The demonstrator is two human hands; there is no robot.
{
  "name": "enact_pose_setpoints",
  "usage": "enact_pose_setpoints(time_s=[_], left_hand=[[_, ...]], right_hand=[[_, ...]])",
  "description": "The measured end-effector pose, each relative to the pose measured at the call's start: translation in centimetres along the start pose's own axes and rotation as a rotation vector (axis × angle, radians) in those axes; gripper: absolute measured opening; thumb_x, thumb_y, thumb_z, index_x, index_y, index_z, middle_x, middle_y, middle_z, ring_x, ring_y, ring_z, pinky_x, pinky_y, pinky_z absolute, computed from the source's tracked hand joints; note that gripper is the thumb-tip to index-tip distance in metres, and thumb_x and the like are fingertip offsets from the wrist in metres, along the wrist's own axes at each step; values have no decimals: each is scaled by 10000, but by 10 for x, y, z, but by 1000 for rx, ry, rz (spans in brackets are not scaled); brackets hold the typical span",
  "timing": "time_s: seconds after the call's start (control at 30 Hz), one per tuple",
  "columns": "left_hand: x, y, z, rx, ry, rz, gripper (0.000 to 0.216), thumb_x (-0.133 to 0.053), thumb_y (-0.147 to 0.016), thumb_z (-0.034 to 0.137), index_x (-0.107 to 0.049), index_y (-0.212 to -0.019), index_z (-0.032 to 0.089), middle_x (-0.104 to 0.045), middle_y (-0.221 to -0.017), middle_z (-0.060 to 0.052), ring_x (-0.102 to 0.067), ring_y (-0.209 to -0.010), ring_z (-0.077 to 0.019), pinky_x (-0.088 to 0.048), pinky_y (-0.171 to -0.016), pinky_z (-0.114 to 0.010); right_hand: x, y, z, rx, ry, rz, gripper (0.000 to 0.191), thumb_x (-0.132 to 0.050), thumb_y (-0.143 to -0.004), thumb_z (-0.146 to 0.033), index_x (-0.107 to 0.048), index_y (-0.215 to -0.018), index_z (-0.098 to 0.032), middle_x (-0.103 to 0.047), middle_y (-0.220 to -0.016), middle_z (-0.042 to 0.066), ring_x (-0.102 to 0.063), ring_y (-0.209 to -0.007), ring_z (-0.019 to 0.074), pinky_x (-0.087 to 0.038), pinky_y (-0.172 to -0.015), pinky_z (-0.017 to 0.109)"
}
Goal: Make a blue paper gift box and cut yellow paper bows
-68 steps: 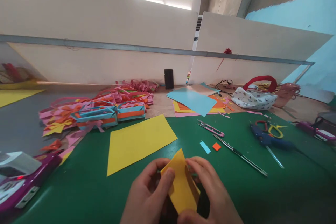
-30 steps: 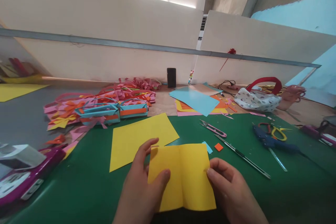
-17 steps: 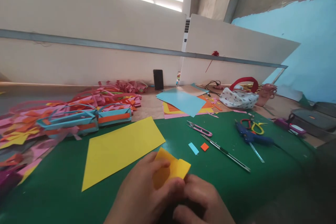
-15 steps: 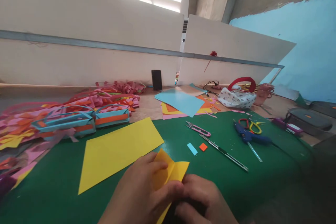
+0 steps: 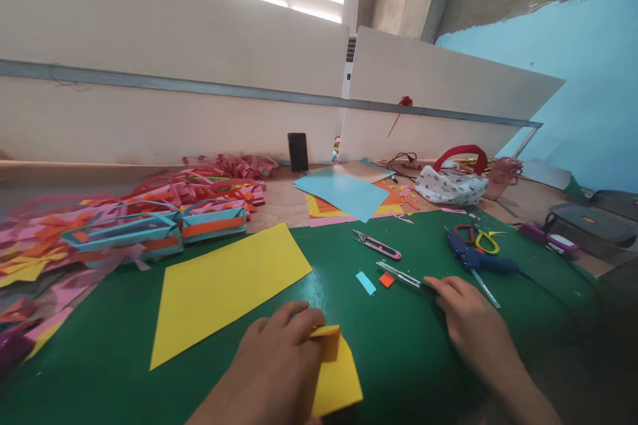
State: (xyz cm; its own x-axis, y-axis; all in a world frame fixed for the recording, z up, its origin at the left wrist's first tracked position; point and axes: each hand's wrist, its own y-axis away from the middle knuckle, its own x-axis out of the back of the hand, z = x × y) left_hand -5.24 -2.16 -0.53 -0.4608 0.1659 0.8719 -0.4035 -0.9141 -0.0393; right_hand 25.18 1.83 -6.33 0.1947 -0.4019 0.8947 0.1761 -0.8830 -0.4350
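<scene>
My left hand (image 5: 284, 355) is closed around a folded piece of yellow paper (image 5: 339, 372), whose creased flap stands out past the fingers over the green mat (image 5: 399, 372). My right hand (image 5: 471, 319) reaches out to the right, its fingertips closed on the dark middle of a slim pen (image 5: 401, 274) that lies low over the mat. The pen's far half is under or behind that hand. A small light-blue paper strip (image 5: 365, 283) and an orange paper square (image 5: 387, 279) lie near the pen tip. Pink thread snips (image 5: 379, 244) rest just beyond.
A large yellow sheet (image 5: 229, 292) lies left on the mat. Blue paper baskets (image 5: 129, 239) and pink strips (image 5: 199, 186) fill the left back. A blue glue gun (image 5: 471, 255) and yellow-handled scissors (image 5: 487, 243) lie right. Stacked coloured sheets (image 5: 343, 192) and a phone (image 5: 298, 152) are behind.
My right hand has left the yellow paper and moved right to the pen, taking it by its middle. The left hand keeps the paper, now turned and lower.
</scene>
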Motion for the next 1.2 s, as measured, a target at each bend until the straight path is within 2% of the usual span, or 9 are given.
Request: enact_pose_setpoints(time_s=[0.13,0.27,0.57,0.67,0.8,0.97,1.07,1.13,1.2], left_hand=[[20,3,1,-51,131,-39,344,-517,-675,245,-683,-975,273,-663,-1073,-65,-560,-1024,-257,-436,-861,-333],[39,-1,1,-52,219,-171,348,-484,-740,220,-666,-1024,307,-663,-1062,-19,-601,-957,-202,-446,-867,-296],[47,-26,-8,-19,250,-230,293,-420,-837,305,-707,-819,250,-674,-987,-19,-616,-889,-190,-454,-785,-263],[47,-31,-13,-34,194,-278,311,-393,-854,330,-688,-827,234,-659,-991,-19,-608,-885,-186,-446,-779,-265],[48,-37,-20,13,84,-299,321,-357,-874,370,-639,-932,230,-638,-1022,-29,-590,-925,-196,-444,-803,-302],[40,-40,-30,62,79,-212,304,-333,-878,323,-588,-1028,251,-648,-1049,-27,-603,-952,-196,-486,-787,-314],[20,-37,-34,81,34,-33,366,-344,-851,192,-478,-1189,228,-597,-1189,-67,-571,-1074,-198,-489,-870,-347],[3,-31,-35,14,-153,176,554,-388,-774,69,-392,-1304,229,-432,-1384,-99,-390,-1277,-250,-374,-1010,-466],[-12,-20,-34,-151,-255,242,519,-389,-787,50,-483,-1240,284,-377,-1436,-50,-276,-1343,-248,-318,-1048,-496]], right_hand=[[18,4,-13,57,-297,-47,352,-392,-861,-159,-621,-1107,-265,-617,-970,71,-625,-844,183,-507,-673,259],[29,10,-24,137,-502,-152,327,-398,-893,-188,-648,-1074,-295,-628,-983,49,-631,-867,156,-507,-692,203],[16,13,-41,203,-406,-59,329,-422,-875,-144,-682,-1036,-264,-644,-895,64,-627,-818,160,-509,-685,235],[15,10,-44,289,-350,-56,325,-424,-874,-126,-667,-1058,-237,-642,-874,73,-622,-789,158,-517,-652,240],[17,5,-46,368,-340,26,304,-425,-867,-94,-673,-1007,-199,-645,-854,83,-620,-762,156,-522,-627,246],[20,-1,-55,407,-383,104,289,-422,-867,-71,-682,-938,-173,-649,-799,87,-610,-718,163,-516,-589,267],[16,-3,-59,435,-398,101,255,-442,-877,-87,-680,-923,-164,-644,-768,84,-595,-697,168,-505,-578,283],[13,-4,-61,445,-414,80,244,-450,-877,-83,-676,-916,-167,-639,-763,78,-586,-702,171,-499,-587,293],[10,-5,-62,449,-430,34,247,-448,-877,-76,-672,-922,-172,-634,-770,75,-579,-715,173,-495,-599,299]])
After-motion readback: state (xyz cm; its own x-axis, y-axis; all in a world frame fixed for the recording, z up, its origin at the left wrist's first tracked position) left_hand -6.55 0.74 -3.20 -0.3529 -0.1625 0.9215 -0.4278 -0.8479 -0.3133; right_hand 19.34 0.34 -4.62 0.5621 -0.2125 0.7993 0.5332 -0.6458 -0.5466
